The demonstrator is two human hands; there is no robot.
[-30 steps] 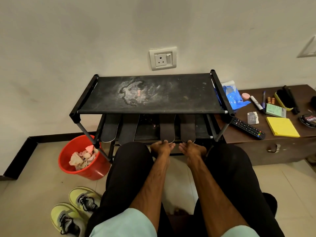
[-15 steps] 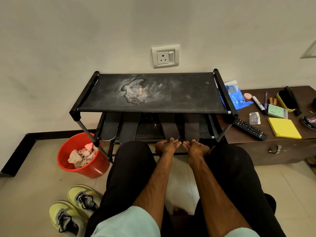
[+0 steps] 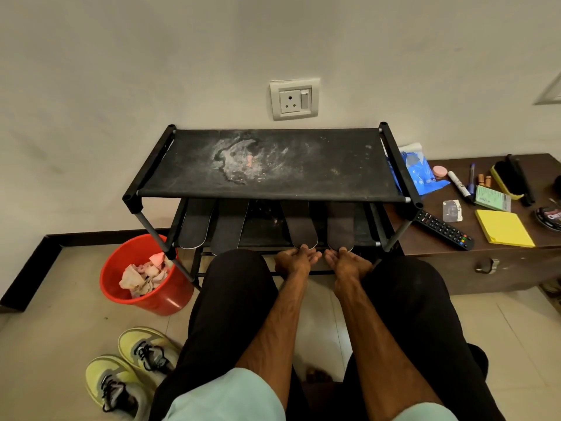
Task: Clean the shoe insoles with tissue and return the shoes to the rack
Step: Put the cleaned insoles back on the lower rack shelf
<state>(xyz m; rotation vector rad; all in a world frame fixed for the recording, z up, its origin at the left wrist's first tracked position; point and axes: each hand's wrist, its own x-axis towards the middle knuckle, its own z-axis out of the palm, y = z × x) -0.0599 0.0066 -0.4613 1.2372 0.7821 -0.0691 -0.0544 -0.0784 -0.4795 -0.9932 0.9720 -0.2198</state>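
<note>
Four insoles (two black, two brownish) at centre; two yellow sneakers lower left; one red bucket; one rack; one remote at right.

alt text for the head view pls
A seated person's left hand and right hand touch the near ends of two brown insoles on the second shelf of a black shoe rack, beside two darker insoles. A red bucket of used tissue and yellow sneakers sit on the floor at left.
</note>
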